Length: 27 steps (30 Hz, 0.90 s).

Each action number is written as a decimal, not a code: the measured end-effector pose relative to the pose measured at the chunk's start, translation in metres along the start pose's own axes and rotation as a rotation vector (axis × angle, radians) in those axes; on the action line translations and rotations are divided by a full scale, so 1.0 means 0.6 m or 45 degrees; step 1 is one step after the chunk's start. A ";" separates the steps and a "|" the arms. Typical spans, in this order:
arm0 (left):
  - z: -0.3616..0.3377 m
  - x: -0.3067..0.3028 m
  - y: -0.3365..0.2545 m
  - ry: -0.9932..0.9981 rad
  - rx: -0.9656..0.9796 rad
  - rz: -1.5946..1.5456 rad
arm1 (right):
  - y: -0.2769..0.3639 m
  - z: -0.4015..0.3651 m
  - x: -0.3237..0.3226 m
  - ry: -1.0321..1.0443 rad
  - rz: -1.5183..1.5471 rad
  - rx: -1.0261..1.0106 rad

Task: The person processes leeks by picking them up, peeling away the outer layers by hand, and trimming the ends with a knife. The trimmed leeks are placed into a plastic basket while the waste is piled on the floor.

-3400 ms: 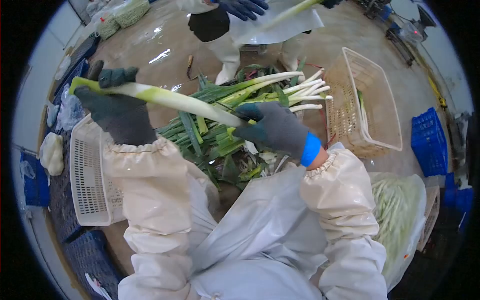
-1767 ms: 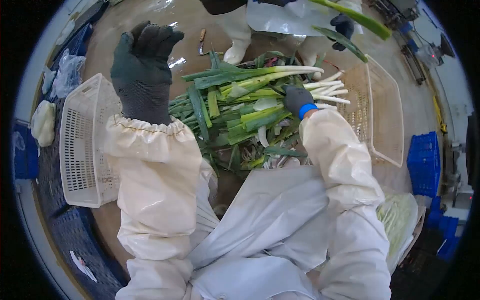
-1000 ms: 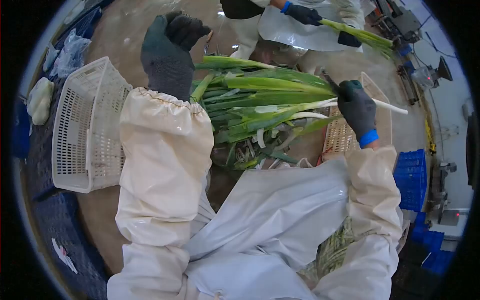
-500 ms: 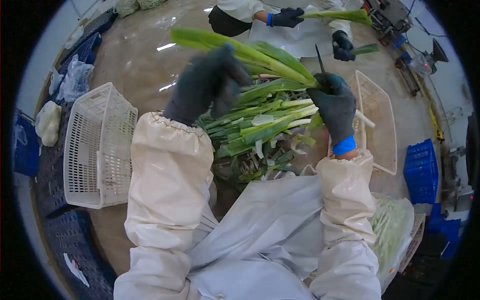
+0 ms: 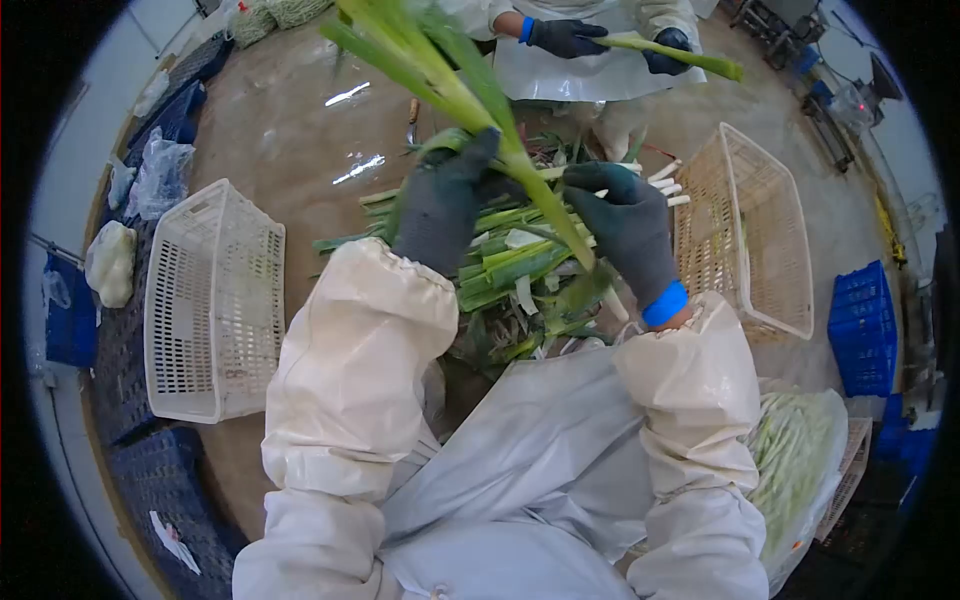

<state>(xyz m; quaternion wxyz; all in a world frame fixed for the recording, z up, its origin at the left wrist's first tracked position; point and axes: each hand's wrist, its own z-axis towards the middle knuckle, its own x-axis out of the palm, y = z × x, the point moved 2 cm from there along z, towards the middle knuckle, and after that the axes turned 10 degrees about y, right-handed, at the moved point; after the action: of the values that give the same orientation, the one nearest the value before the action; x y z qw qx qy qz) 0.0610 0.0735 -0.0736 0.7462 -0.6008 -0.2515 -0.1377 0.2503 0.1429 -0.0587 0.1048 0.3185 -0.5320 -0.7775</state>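
Observation:
A long green leek (image 5: 470, 105) slants across in front of me, leaves at upper left and its pale shaft running down to the right. My left hand (image 5: 440, 210), in a dark glove, is closed on a leek leaf beside the stalk. My right hand (image 5: 635, 225), gloved with a blue cuff, curls round the lower stalk, its thumb and forefinger close together. The knife's dark blade cannot be made out now. Beneath both hands lies a pile of cut leeks (image 5: 515, 265) with trimmings.
White plastic crates stand at left (image 5: 215, 310) and right (image 5: 750, 240). A wood-handled tool (image 5: 413, 112) lies on the wet floor. A co-worker's gloved hand (image 5: 565, 38) holds another leek opposite. A blue crate (image 5: 862, 330) and a bag of pale stalks (image 5: 800, 460) are at right.
The leek has swung to a steeper slant, and its root end now points down. My left hand has moved right and down to the stalk. My right hand has shifted slightly left and lower.

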 end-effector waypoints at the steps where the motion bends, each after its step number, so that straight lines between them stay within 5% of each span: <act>1: 0.003 -0.012 -0.011 -0.046 0.053 -0.029 | -0.013 0.002 -0.009 -0.028 -0.025 -0.017; 6: 0.000 -0.048 -0.056 -0.213 0.212 -0.135 | -0.013 0.009 -0.034 -0.061 0.248 0.096; 9: -0.001 -0.054 -0.059 -0.254 0.222 -0.164 | -0.005 0.007 -0.015 0.111 -0.286 -0.276; 10: 0.000 -0.057 -0.060 -0.266 0.218 -0.162 | -0.003 0.006 -0.003 0.159 -0.102 0.000; 13: 0.000 -0.048 -0.051 -0.076 0.161 -0.133 | 0.011 -0.006 0.027 0.219 -0.308 0.022; 17: -0.004 -0.017 -0.033 -0.228 0.202 -0.149 | -0.009 -0.005 0.040 0.086 -0.336 0.073; 20: -0.011 0.000 -0.033 -0.078 0.070 -0.183 | 0.010 -0.012 0.049 -0.044 -0.485 -0.127; 27: -0.022 -0.018 -0.037 -0.115 0.120 0.501 | 0.003 -0.017 0.062 -0.087 -0.656 -0.273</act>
<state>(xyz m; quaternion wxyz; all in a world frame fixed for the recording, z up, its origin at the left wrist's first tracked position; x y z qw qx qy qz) 0.0437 0.0546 -0.0630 0.7740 -0.6082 -0.1688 0.0497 0.2275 0.1161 -0.0737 -0.0814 0.4039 -0.3514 -0.8407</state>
